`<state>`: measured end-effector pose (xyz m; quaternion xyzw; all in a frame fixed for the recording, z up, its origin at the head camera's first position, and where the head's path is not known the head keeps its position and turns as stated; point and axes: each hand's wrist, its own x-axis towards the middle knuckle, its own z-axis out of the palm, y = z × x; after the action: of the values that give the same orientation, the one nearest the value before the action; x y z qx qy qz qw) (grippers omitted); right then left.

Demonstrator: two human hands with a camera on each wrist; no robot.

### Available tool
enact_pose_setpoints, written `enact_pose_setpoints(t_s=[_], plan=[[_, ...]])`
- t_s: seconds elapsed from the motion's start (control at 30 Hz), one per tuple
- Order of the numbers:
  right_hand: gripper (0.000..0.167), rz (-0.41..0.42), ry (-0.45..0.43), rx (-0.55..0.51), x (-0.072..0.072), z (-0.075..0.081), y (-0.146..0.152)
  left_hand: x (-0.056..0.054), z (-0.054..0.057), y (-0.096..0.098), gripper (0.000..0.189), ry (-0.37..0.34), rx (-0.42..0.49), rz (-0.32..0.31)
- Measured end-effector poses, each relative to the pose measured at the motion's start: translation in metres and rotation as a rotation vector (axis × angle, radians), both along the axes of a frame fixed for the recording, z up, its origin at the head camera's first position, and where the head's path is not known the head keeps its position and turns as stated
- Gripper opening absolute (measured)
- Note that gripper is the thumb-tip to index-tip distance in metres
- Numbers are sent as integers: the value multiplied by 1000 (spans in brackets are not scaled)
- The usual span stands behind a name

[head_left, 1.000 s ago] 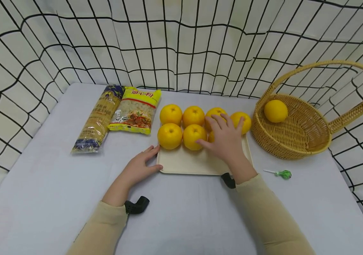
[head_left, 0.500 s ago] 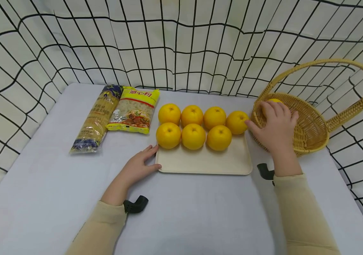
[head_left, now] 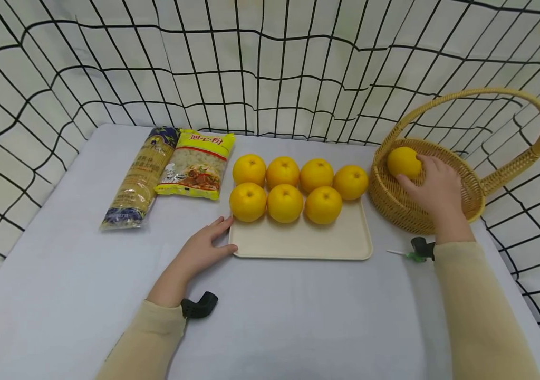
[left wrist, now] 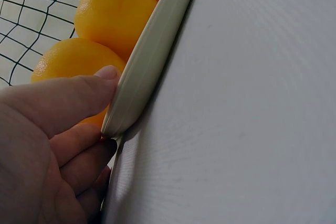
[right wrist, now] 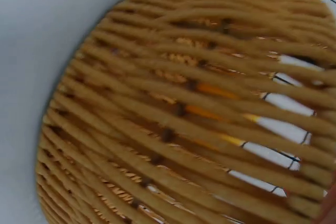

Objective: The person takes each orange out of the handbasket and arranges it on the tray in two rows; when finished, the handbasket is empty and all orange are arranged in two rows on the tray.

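My left hand [head_left: 201, 253] rests against the left edge of the cream tray [head_left: 298, 243], fingers and thumb spread along it. In the left wrist view the thumb touches the tray rim [left wrist: 144, 61]. Several oranges [head_left: 285, 203] sit in two rows on the tray. At the right, my right hand [head_left: 436, 184] reaches into the wicker basket [head_left: 395, 211], its thumb and fingers at the right side of a single orange [head_left: 403, 162]. How firmly they hold it is unclear. The right wrist view is mostly the basket's outside [right wrist: 157, 103].
A pack of noodles [head_left: 139, 182] and a yellow bag [head_left: 196, 166] lie left of the tray. The basket handle [head_left: 488, 92] arches high over its bowl. A green lollipop [head_left: 410, 256] lies partly under the right wrist's black camera [head_left: 423, 248]. Black netting [head_left: 270, 79] surrounds the table.
My right hand has moved from over the tray's oranges rightward into the basket, shifting to the right side of the orange there. The left hand has stayed at the tray's edge.
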<state>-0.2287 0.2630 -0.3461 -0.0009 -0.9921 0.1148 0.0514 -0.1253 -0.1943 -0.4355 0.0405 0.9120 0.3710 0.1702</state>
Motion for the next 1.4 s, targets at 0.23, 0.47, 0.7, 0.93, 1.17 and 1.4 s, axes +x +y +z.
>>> enact_pose_setpoints(t_s=[0.23, 0.47, 0.7, 0.93, 1.17, 1.4], plan=[[82, 29, -84, 10, -20, -10, 7, 0, 0, -1, 73, -2, -3, 6], [87, 45, -180, -91, -31, -15, 10, 0, 1, 0, 72, -8, 9, 2], [94, 99, -226, -186, -39, -25, 15, 0, -1, 1, 72, 2, 14, 1], [95, 110, -225, -131, -43, -38, 20, 3, -1, -1, 72, 12, -6, 3], [96, 37, -224, -151, -40, -38, 18, 4, -1, -1, 72, 14, -7, 14], [89, -18, -224, -188, -37, -37, 15, 4, 0, 1, 71, 12, 0, 12]])
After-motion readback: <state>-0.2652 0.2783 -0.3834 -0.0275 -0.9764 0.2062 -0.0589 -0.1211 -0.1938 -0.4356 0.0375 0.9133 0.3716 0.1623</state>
